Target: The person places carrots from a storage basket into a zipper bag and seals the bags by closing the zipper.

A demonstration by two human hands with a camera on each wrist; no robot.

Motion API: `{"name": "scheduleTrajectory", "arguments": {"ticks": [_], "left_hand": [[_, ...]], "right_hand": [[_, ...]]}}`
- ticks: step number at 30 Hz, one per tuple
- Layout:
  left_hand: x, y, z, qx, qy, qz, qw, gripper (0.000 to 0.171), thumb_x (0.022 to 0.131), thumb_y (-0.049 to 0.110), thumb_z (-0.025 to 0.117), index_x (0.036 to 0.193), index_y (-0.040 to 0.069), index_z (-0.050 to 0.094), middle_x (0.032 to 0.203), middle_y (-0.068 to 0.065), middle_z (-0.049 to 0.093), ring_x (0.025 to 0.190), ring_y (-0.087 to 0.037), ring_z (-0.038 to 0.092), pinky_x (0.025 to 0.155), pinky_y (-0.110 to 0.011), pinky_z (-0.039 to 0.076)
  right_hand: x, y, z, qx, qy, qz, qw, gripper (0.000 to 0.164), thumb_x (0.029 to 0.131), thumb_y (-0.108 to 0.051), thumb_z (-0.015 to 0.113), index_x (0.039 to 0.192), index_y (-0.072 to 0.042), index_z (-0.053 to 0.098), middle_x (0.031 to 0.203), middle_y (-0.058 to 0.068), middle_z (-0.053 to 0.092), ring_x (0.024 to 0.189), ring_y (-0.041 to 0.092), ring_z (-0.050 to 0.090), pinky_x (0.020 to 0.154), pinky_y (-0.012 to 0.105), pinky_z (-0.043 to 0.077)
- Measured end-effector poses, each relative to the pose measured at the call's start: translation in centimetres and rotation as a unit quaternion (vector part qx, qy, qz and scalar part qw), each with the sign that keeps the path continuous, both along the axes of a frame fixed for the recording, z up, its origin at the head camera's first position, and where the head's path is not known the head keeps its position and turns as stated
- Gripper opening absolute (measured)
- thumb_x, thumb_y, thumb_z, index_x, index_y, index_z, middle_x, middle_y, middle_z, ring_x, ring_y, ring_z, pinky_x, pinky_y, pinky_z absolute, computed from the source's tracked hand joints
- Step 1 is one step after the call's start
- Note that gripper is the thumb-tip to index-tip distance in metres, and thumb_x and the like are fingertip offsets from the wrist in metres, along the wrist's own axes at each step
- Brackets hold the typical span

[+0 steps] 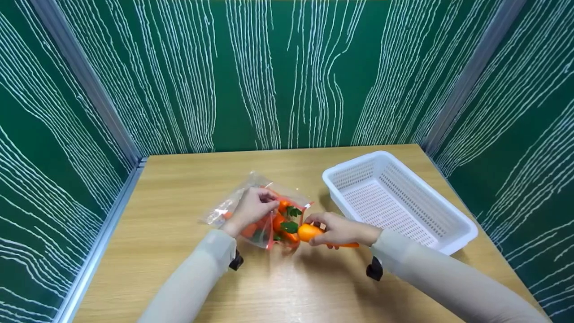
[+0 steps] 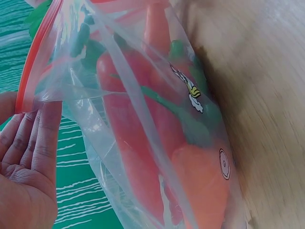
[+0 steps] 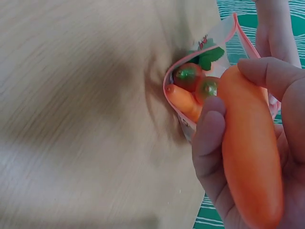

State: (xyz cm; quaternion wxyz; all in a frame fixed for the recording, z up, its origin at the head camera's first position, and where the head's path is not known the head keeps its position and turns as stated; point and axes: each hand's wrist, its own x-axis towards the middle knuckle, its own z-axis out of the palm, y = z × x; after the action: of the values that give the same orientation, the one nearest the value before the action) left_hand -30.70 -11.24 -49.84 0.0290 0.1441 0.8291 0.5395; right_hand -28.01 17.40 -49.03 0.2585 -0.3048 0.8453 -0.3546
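Observation:
A clear zip bag [image 1: 244,184] with a red-edged mouth lies on the table, its opening turned to the right. My left hand [image 1: 255,207] pinches the bag's red zip edge [image 2: 35,62] between thumb and fingers. Through the plastic show red peppers [image 2: 131,138], orange pieces and green leaves. My right hand [image 1: 338,229] grips an orange carrot [image 3: 250,152], its fingers and thumb wrapped around it. The carrot's thick end [image 1: 309,232] is just outside the bag's mouth. Inside the mouth, another orange piece [image 3: 183,100] and a green leaf [image 3: 209,58] are visible.
A white perforated plastic basket [image 1: 338,171] stands at the right of the wooden table [image 1: 179,188], behind my right forearm. Green walls with white wavy lines [image 1: 314,80] enclose the table at the back and both sides.

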Motion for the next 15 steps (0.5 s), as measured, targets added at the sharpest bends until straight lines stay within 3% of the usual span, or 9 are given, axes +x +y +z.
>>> {"name": "scheduleTrajectory", "arguments": {"ticks": [8,15], "left_hand": [[0.0,0.0,0.1,-0.001,0.003,0.002,1.0,0.013,0.102,0.01,0.075,0.112,0.006,0.082,0.1,-0.007,0.077,0.085,-0.018,0.068,0.081,-0.029,0.064],[0.0,-0.1,0.1,-0.001,0.002,0.001,1.0,0.013,0.102,0.009,0.075,0.112,0.006,0.082,0.098,-0.007,0.077,0.082,-0.017,0.069,0.079,-0.03,0.065]], "right_hand": [[0.3,-1.1,-0.6,-0.003,0.005,0.027,1.0,0.05,0.105,-0.029,0.073,0.15,-0.013,0.056,0.101,0.005,0.066,0.05,0.011,0.055,0.047,0.024,0.05],[0.4,-2.0,-1.0,0.01,0.012,0.031,0.999,0.052,0.106,-0.03,0.071,0.153,-0.017,0.054,0.115,0.006,0.065,0.056,0.01,0.055,0.052,0.021,0.051]]}}
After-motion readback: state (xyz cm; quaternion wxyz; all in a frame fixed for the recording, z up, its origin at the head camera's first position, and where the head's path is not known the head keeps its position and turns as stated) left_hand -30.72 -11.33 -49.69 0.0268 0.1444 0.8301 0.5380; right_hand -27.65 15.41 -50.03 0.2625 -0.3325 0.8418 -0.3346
